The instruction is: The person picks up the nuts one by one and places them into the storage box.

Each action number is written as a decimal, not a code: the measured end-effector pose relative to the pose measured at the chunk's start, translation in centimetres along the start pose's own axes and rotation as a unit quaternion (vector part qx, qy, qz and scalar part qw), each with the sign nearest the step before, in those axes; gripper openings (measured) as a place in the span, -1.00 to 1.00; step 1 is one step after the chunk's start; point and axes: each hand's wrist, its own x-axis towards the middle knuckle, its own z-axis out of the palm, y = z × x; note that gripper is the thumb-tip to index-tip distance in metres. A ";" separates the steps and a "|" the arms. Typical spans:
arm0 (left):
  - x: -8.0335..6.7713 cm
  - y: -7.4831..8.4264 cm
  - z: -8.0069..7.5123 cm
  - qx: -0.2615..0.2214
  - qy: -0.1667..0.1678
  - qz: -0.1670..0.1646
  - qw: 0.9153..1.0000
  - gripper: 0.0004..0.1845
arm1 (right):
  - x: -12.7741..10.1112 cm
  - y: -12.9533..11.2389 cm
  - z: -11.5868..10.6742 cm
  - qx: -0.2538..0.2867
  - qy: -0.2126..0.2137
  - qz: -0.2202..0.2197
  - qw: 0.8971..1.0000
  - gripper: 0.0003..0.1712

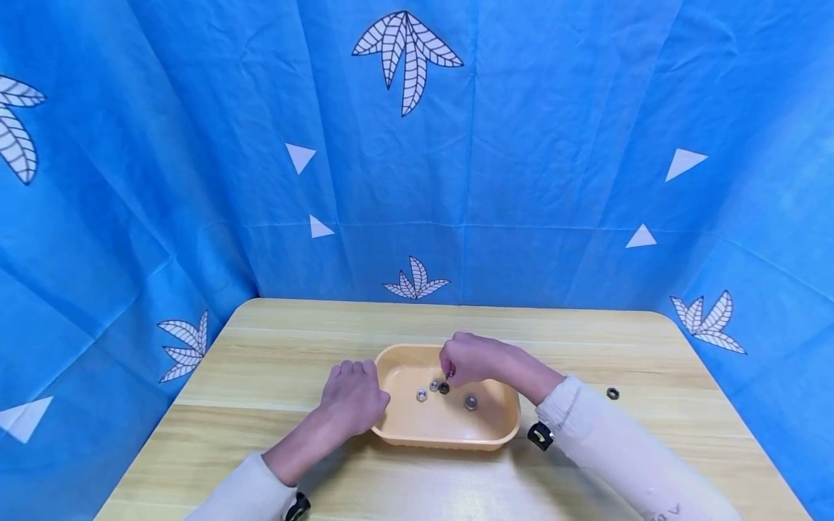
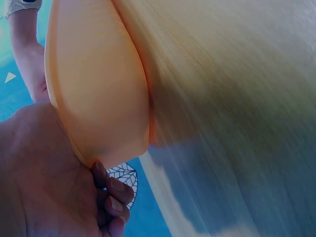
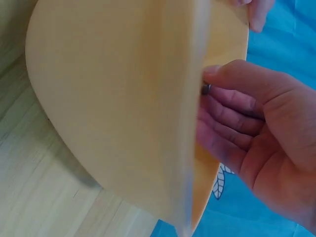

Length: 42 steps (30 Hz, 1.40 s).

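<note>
A shallow peach plastic basin (image 1: 443, 442) stands on the table. My left hand (image 1: 355, 398) grips its left rim, and the left wrist view shows the fingers (image 2: 117, 186) curled by the basin's edge. Over the basin, my right hand (image 1: 476, 359) pinches a small metal nut (image 3: 205, 89) between thumb and fingers; the basin wall partly hides it in the right wrist view. Below lie a silver nut (image 1: 421, 395), a smaller silver nut (image 1: 434, 386), a dark nut (image 1: 444, 388) and a larger silver nut (image 1: 471, 403) on the basin floor.
A dark nut (image 1: 613, 393) lies on the wooden table (image 1: 260, 376), to the right of the basin and beyond the right forearm. Blue curtains (image 1: 547, 145) with white leaves and triangles hang behind the table and at both sides.
</note>
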 end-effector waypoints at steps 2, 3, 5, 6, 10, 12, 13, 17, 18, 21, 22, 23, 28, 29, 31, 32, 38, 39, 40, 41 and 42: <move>0.0 0.0 0.0 0.001 0.001 0.000 1.000 -0.72 | 0.2 -0.2 0.2 -0.021 -0.014 0.013 1.000 -0.49; 0.1 0.0 0.1 0.002 0.001 -0.002 1.000 -0.72 | 0.3 -0.3 0.4 -0.029 -0.021 0.021 0.999 -0.46; 0.1 0.0 0.1 0.003 0.002 -0.002 1.000 -0.72 | 0.5 -0.4 0.7 -0.043 -0.036 0.038 0.998 -0.42; 0.2 0.0 0.1 0.003 0.002 -0.002 1.000 -0.72 | 0.6 -0.4 0.9 -0.050 -0.042 0.044 0.997 -0.41; 0.2 -0.1 0.1 0.001 0.003 -0.003 1.000 -0.71 | 0.8 -0.5 1.4 -0.070 -0.058 0.057 0.994 -0.40; 0.2 -0.1 0.2 0.000 0.002 -0.003 1.000 -0.71 | 0.9 -0.6 1.6 -0.076 -0.064 0.063 0.993 -0.41; 0.2 -0.1 0.2 0.000 0.001 -0.003 1.000 -0.71 | 1.0 -0.5 1.7 -0.079 -0.066 0.065 0.993 -0.42; 0.2 -0.1 0.3 0.005 0.001 -0.001 1.000 -0.71 | 1.1 -0.5 1.8 -0.083 -0.067 0.070 0.992 -0.43; 0.2 -0.1 0.3 0.004 0.002 0.000 1.000 -0.71 | 1.1 -0.5 1.7 -0.084 -0.066 0.069 0.992 -0.43; 0.2 -0.1 0.2 0.007 0.000 0.001 1.000 -0.71 | 0.9 -0.6 1.6 -0.080 -0.069 0.071 0.992 -0.43; 0.2 -0.1 0.2 0.006 0.000 0.001 1.000 -0.70 | 0.9 -0.6 1.6 -0.080 -0.071 0.072 0.992 -0.44; 0.2 -0.1 0.2 0.005 0.000 0.001 1.000 -0.71 | 0.8 -0.7 1.5 -0.080 -0.071 0.074 0.992 -0.44; 0.2 -0.1 0.1 0.003 -0.001 -0.001 1.000 -0.71 | 0.4 -0.7 1.2 -0.076 -0.069 0.075 0.992 -0.49; 0.2 -0.1 0.1 0.002 0.000 -0.001 1.000 -0.71 | 0.2 -0.7 1.1 -0.073 -0.066 0.074 0.992 -0.49; 0.2 -0.1 0.1 0.003 0.002 0.000 1.000 -0.71 | -0.1 -0.7 0.9 -0.063 -0.059 0.071 0.994 -0.46; 0.2 0.0 0.2 0.002 0.002 0.000 1.000 -0.71 | -0.2 -0.6 0.9 -0.059 -0.055 0.068 0.994 -0.44; 0.2 0.0 0.2 -0.001 0.001 -0.002 1.000 -0.70 | -1.1 -0.5 0.6 -0.039 -0.026 0.054 0.997 -0.48; 0.2 0.0 0.2 -0.001 0.001 -0.003 1.000 -0.70 | -1.3 -0.5 0.6 -0.035 -0.024 0.053 0.998 -0.53; 0.2 0.0 0.2 -0.001 0.000 -0.003 1.000 -0.69 | -1.4 -0.5 0.6 -0.030 -0.020 0.053 0.998 -0.59; 0.2 0.0 0.2 -0.002 0.001 -0.004 1.000 -0.69 | -1.5 -0.5 0.6 -0.026 -0.017 0.052 0.998 -0.66; 0.2 -0.1 0.2 -0.003 0.001 -0.005 1.000 -0.69 | -1.7 -0.5 0.6 -0.023 -0.014 0.051 0.998 -0.73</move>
